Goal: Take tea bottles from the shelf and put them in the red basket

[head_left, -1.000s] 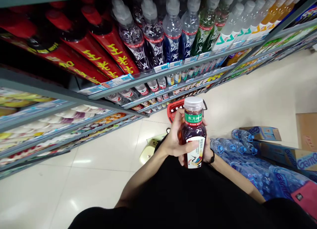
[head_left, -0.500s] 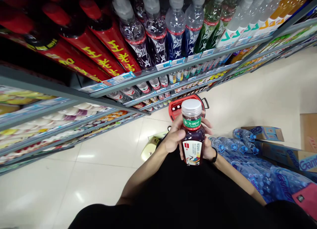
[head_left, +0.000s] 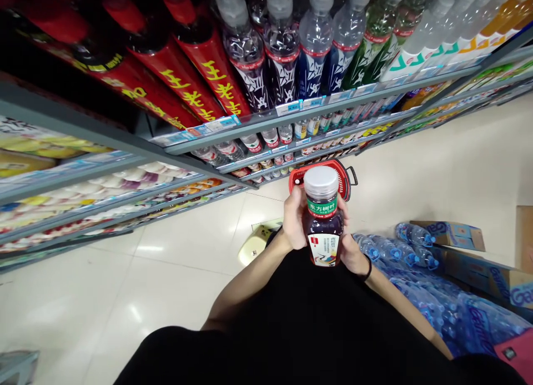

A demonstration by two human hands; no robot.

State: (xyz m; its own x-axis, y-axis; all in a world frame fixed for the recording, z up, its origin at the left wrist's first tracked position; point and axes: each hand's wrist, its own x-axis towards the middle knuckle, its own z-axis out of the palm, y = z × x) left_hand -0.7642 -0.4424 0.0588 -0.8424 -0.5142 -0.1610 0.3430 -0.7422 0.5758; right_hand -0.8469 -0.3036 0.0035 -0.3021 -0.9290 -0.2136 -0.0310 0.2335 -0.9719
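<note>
1. Grey shelving [head_left: 266, 124] in the head view bears red bottles [head_left: 210, 63] lettered 王老吉.
2. Left hand [head_left: 295, 221] and right hand [head_left: 352, 254] clasp a dark bottle [head_left: 325, 226] between them, before black clothing [head_left: 312, 324].
3. Its green neck band [head_left: 322, 207] reads 东方树叶.

A tea bottle [head_left: 325, 221] that blocks part of the view.
It covers part of the red shopping basket [head_left: 344, 179] and most fingers of the left hand [head_left: 295, 221] and right hand [head_left: 355, 256]; whose fingertips [head_left: 342, 205] show beside its neck cannot be told. Its label's small print and most price tags [head_left: 289, 108] are too fine to read. The left forearm [head_left: 250, 279] hides some of a pale yellow container [head_left: 252, 249]. Frame edges crop the orange drink bottles [head_left: 497, 26], a pink panel [head_left: 520, 354] and a grey object [head_left: 19, 368].
</note>
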